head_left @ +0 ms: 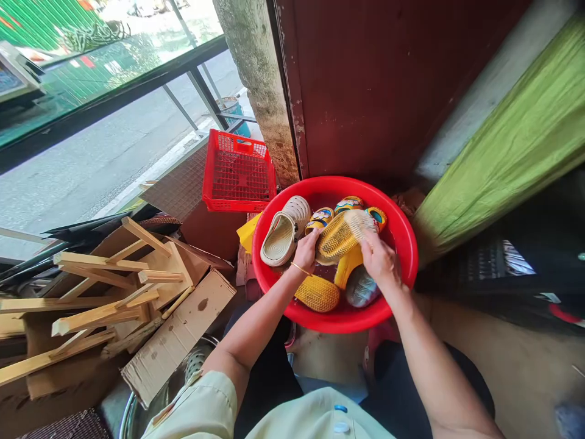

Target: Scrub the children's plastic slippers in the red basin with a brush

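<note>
Red plastic basin holding slippers, including a beige clog. Left hand grips a yellow slipper inside the basin; right hand clasps a pale brush against its sole.

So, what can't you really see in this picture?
In the head view:
The back of the pale brush: the right hand covers it.
The edge of the yellow sandal: the left hand covers it.
The bottom of the red basin: sandals cover it.
The steel bowl: cardboard and the bottom edge cut it off.
The machine: the left edge cuts it off.
</note>
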Action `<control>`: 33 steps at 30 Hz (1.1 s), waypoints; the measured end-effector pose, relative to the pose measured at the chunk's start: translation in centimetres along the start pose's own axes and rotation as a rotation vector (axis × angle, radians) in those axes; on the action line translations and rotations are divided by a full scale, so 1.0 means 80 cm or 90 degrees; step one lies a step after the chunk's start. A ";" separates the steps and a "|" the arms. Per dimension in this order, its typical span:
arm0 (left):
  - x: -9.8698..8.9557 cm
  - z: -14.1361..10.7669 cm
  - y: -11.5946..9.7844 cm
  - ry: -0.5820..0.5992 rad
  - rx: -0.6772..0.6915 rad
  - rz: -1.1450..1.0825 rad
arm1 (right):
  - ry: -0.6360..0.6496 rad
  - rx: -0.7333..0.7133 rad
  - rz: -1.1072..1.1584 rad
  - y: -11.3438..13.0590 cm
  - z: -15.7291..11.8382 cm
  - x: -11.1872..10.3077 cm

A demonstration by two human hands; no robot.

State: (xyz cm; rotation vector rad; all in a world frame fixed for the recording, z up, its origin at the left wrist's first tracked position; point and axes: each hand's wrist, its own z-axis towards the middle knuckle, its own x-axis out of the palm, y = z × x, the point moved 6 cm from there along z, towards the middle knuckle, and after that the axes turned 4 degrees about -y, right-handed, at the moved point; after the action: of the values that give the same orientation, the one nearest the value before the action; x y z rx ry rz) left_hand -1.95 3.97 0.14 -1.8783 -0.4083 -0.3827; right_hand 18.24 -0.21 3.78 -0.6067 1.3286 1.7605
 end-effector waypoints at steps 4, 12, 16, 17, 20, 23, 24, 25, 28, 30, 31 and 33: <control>-0.005 -0.013 -0.006 0.022 0.033 0.036 | -0.046 0.069 0.003 -0.022 0.016 -0.009; -0.037 -0.005 -0.002 -0.115 -0.001 0.021 | 0.084 -0.189 0.087 0.112 -0.073 0.032; -0.025 -0.013 -0.013 -0.006 0.079 0.096 | 0.033 -0.045 0.031 0.047 -0.020 0.019; -0.023 -0.018 -0.017 0.022 0.109 0.141 | 0.015 0.018 0.028 0.022 -0.005 0.014; -0.016 -0.036 -0.027 0.088 0.238 0.346 | -0.046 0.211 0.137 -0.037 0.019 0.001; -0.006 -0.056 -0.030 0.140 0.412 0.573 | -0.080 0.364 0.358 -0.055 0.014 0.003; -0.003 -0.062 -0.028 0.162 0.450 0.625 | -0.081 0.398 0.418 -0.054 0.011 0.007; 0.001 -0.066 -0.023 0.187 0.471 0.661 | -0.076 0.423 0.461 -0.052 0.008 0.011; 0.008 -0.071 -0.004 0.265 0.439 0.677 | -0.048 0.448 0.487 -0.044 0.003 0.024; 0.007 -0.066 0.007 0.265 0.365 0.628 | -0.011 0.426 0.450 -0.042 0.002 0.032; 0.003 -0.060 0.012 0.239 0.325 0.605 | 0.009 0.409 0.419 -0.042 0.001 0.036; -0.006 -0.048 0.022 0.160 0.254 0.599 | 0.050 0.368 0.330 -0.045 -0.001 0.044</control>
State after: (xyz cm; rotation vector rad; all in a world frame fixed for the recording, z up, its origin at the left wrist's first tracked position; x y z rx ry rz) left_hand -1.83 -0.29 -0.29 -1.4113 0.5372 0.1049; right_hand 19.32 1.18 -0.92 -0.0001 2.0737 1.6150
